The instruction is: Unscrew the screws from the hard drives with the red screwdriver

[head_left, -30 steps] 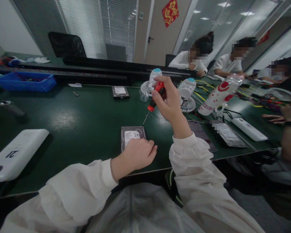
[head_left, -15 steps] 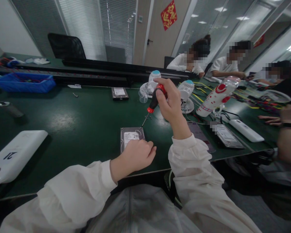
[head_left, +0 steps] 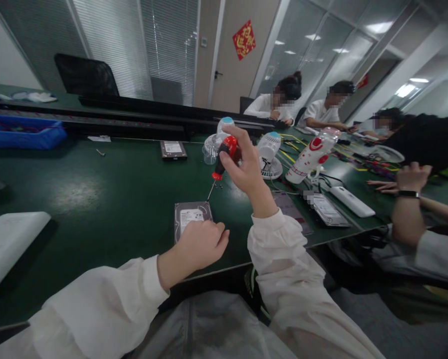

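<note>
- The hard drive lies flat on the green table, label up, near the table's front edge and straight ahead of the person.
- The left hand lies over the near part of the drive, covering its near right side; the far edge, the left side and much of the white label show beyond the knuckles.
- The left fingers are bent inward and partly hidden, so whether they grip the drive or only press on it, I cannot tell.
- The right hand is closed around the red and black handle of a screwdriver, raised above the table beyond the drive and to its right.
- The screwdriver tilts, its shaft running down and leftward from the right hand to the drive's far right corner, where the tip appears to meet it.
- The drive thus sits ahead of the left hand and partly under it, and below and to the left of the right hand.
- A few small screws lie on the table just beyond that corner, near the shaft.
- A second hard drive lies farther back, well apart from both hands.
</note>
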`<action>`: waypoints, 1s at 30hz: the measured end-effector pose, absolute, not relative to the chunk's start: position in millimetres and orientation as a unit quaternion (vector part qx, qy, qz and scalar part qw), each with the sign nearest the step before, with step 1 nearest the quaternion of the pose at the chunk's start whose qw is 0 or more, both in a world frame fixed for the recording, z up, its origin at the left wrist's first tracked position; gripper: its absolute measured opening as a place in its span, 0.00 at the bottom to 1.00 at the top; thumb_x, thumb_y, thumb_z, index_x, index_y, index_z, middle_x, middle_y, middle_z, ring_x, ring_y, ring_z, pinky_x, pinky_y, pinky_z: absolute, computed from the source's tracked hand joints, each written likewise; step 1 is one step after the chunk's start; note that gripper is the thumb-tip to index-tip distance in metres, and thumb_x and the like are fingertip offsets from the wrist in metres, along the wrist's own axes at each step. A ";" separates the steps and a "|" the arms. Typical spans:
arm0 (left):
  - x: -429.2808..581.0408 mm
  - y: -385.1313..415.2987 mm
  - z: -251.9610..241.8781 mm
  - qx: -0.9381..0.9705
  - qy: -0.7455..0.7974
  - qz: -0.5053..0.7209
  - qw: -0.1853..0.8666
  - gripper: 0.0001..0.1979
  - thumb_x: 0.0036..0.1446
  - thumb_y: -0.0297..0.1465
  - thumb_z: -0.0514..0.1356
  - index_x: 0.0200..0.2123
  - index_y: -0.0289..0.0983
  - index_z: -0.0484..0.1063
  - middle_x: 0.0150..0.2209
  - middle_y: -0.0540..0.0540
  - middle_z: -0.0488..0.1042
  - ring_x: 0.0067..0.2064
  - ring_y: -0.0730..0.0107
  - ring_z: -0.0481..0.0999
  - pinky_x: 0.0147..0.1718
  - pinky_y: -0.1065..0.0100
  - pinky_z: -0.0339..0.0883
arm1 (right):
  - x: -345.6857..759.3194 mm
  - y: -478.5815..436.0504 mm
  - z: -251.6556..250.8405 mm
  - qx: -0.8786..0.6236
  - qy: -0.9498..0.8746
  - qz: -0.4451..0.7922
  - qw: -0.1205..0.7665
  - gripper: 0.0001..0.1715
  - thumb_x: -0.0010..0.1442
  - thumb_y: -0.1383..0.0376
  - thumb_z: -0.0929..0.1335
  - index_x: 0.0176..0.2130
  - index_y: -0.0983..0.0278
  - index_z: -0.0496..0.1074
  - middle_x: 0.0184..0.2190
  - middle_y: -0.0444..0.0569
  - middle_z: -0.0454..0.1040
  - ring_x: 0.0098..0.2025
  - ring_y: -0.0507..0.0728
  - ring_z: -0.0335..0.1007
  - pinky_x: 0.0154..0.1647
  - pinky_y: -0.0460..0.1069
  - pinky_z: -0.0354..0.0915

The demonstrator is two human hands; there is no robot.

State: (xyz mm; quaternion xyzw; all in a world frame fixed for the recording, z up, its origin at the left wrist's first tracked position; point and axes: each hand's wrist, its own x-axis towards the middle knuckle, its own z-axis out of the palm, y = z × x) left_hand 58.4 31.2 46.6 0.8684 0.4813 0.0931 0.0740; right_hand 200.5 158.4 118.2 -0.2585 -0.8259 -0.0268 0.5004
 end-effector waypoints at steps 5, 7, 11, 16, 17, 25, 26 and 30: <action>58.4 30.9 46.3 0.868 0.482 0.090 0.075 0.21 0.72 0.36 0.46 0.39 0.35 0.77 0.36 0.36 0.82 0.37 0.50 0.83 0.35 0.57 0.71 | 197.9 160.1 122.7 -0.274 -0.824 -0.073 0.490 0.17 0.66 0.52 0.68 0.48 0.60 0.71 0.44 0.50 0.77 0.43 0.58 0.75 0.44 0.55 0.71; 58.4 30.7 46.5 0.868 0.483 0.088 0.072 0.21 0.72 0.36 0.46 0.39 0.35 0.77 0.35 0.37 0.82 0.37 0.51 0.83 0.35 0.58 0.71 | 196.8 160.1 124.5 -0.278 -0.826 -0.069 0.485 0.18 0.68 0.51 0.66 0.49 0.60 0.71 0.45 0.51 0.77 0.44 0.58 0.74 0.45 0.54 0.70; 58.5 30.3 47.5 0.867 0.485 0.091 0.068 0.21 0.72 0.36 0.46 0.38 0.36 0.77 0.35 0.37 0.82 0.36 0.51 0.83 0.34 0.58 0.71 | 196.0 158.5 126.4 -0.264 -0.831 -0.034 0.489 0.17 0.71 0.60 0.60 0.54 0.59 0.70 0.50 0.52 0.77 0.51 0.58 0.74 0.52 0.56 0.70; 58.6 30.1 48.8 0.868 0.484 0.086 0.072 0.21 0.72 0.36 0.45 0.39 0.36 0.77 0.35 0.37 0.82 0.37 0.50 0.83 0.34 0.58 0.71 | 197.3 158.6 126.1 -0.252 -0.837 -0.031 0.486 0.22 0.67 0.65 0.61 0.58 0.60 0.68 0.49 0.52 0.77 0.49 0.58 0.74 0.52 0.56 0.71; 58.6 30.1 48.9 0.868 0.483 0.084 0.073 0.21 0.72 0.36 0.45 0.39 0.36 0.77 0.35 0.38 0.82 0.37 0.50 0.83 0.34 0.57 0.71 | 197.3 158.9 125.8 -0.251 -0.835 -0.035 0.488 0.21 0.67 0.64 0.62 0.58 0.60 0.68 0.48 0.52 0.77 0.47 0.58 0.73 0.52 0.56 0.71; 58.1 31.5 47.6 0.867 0.488 0.070 0.071 0.21 0.72 0.36 0.45 0.40 0.36 0.76 0.36 0.38 0.82 0.38 0.50 0.84 0.35 0.58 0.71 | 194.2 156.7 124.8 -0.304 -0.831 -0.059 0.463 0.18 0.69 0.52 0.64 0.50 0.61 0.69 0.45 0.51 0.73 0.44 0.57 0.71 0.48 0.54 0.70; 58.1 31.6 47.6 0.867 0.489 0.070 0.071 0.21 0.72 0.36 0.45 0.40 0.37 0.76 0.36 0.38 0.82 0.38 0.50 0.84 0.35 0.58 0.71 | 194.4 156.3 125.1 -0.306 -0.831 -0.052 0.461 0.17 0.70 0.53 0.62 0.51 0.61 0.69 0.47 0.52 0.73 0.45 0.58 0.71 0.50 0.55 0.70; 58.6 31.3 47.9 0.865 0.491 0.072 0.071 0.21 0.72 0.37 0.45 0.40 0.37 0.77 0.37 0.38 0.82 0.39 0.51 0.84 0.36 0.58 0.71 | 197.0 158.5 125.8 -0.271 -0.840 -0.014 0.469 0.20 0.70 0.63 0.58 0.59 0.61 0.65 0.53 0.53 0.74 0.55 0.59 0.71 0.60 0.58 0.67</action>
